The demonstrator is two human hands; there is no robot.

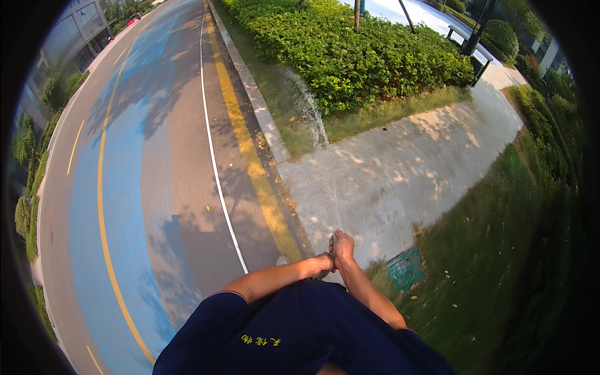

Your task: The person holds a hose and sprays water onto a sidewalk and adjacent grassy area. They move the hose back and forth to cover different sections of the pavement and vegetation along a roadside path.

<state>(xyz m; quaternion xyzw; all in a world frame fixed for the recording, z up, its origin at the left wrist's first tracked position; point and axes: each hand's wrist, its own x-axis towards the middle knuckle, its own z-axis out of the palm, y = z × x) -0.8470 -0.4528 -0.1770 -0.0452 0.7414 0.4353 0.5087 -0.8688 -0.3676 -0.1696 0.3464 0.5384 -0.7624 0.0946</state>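
Note:
Both of my hands are closed together in front of my body, around what looks like the end of a white hose (216,173). My right hand (344,244) is the farther one, gripping near the outlet. Just behind it, my left hand (319,266) wraps the hose close to the right wrist. Fingers and arms cover most of the held part. A thin water stream (336,201) leaves the right hand and crosses the pavement. Farther out it breaks into spray (311,110) over the grass beside the leafy hedge (356,61).
The hose lies along the road (187,187), beside a yellow edge line (253,168). A stone kerb (255,98) borders the planting. Concrete pavement (375,173) spreads ahead. At right are a green ground cover (406,269), lawn (473,243) and a bench (468,41) by a dark post.

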